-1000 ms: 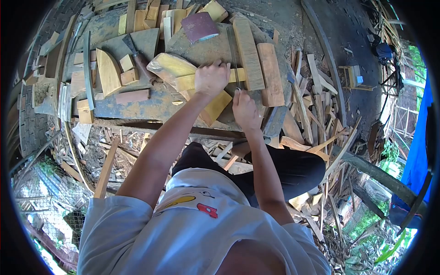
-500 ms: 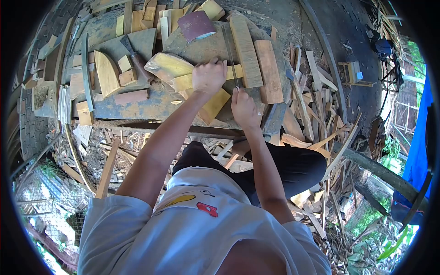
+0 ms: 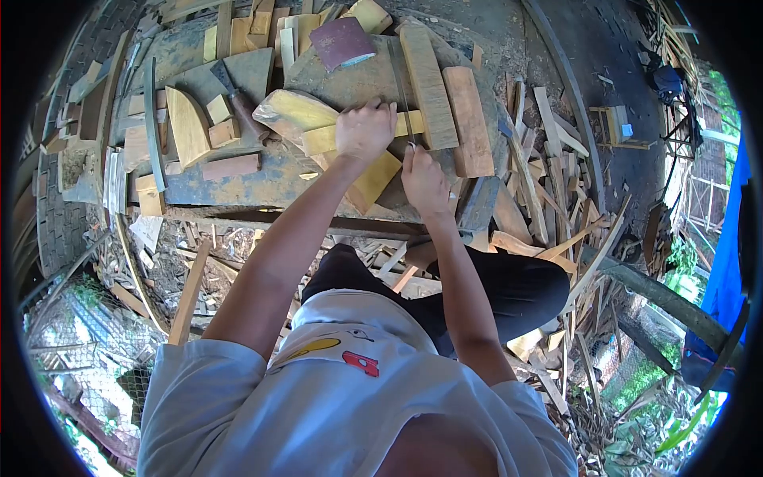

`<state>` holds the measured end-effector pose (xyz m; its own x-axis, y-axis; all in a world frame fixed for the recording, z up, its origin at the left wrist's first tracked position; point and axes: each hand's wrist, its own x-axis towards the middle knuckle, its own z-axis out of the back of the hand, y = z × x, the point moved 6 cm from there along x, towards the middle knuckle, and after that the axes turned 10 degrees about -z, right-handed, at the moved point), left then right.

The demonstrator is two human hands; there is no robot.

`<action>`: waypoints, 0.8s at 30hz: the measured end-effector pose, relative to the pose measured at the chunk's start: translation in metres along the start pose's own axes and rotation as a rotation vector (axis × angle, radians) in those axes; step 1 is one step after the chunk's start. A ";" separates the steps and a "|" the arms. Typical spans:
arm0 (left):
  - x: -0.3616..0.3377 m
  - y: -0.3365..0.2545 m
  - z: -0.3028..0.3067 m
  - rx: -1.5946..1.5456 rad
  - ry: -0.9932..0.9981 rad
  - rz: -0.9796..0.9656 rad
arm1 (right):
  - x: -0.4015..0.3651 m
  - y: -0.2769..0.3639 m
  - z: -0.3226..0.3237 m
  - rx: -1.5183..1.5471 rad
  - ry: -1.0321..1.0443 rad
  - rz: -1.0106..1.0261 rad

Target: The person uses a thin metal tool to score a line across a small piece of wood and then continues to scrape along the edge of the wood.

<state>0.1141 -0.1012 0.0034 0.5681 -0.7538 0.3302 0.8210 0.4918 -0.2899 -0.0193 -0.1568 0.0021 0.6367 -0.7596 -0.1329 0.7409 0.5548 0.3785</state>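
Note:
My left hand (image 3: 366, 132) is closed and pressed down on a narrow yellow wood strip (image 3: 320, 141). Under the strip lies a larger yellow wood block (image 3: 373, 183). My right hand (image 3: 426, 181) grips the near end of a long, thin, dark saw (image 3: 399, 75), seen nearly edge-on. Its blade crosses the strip just right of my left hand; its handle is mostly covered by my fingers. Two thick wood pieces, a long board (image 3: 427, 83) and a reddish board (image 3: 469, 119), lie to the right of the blade.
The worn workbench (image 3: 262, 184) carries a wooden-handled chisel-like tool (image 3: 242, 107), a curved wood piece (image 3: 187, 127) and a dark red sandpaper roll (image 3: 342, 42). Wood offcuts (image 3: 548, 175) pile up right of the bench and below it. One leg (image 3: 509, 290) is bent close to the bench.
My right hand has moved slightly up and away from me along the blade's line, nearer the strip. My left hand stays on the strip; the whole view has shifted a little.

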 end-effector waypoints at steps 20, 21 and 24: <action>0.001 0.000 -0.002 -0.005 -0.003 -0.004 | -0.043 -0.026 0.003 0.028 0.117 -0.068; 0.001 0.000 -0.001 -0.005 0.002 -0.002 | -0.055 -0.032 0.006 0.020 0.142 -0.095; -0.001 0.001 -0.001 -0.006 0.004 -0.004 | -0.052 -0.029 0.005 0.005 0.157 -0.113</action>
<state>0.1141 -0.1003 0.0023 0.5649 -0.7575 0.3274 0.8227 0.4864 -0.2941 -0.0755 -0.1350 0.0023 0.5757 -0.7542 -0.3159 0.8085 0.4674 0.3575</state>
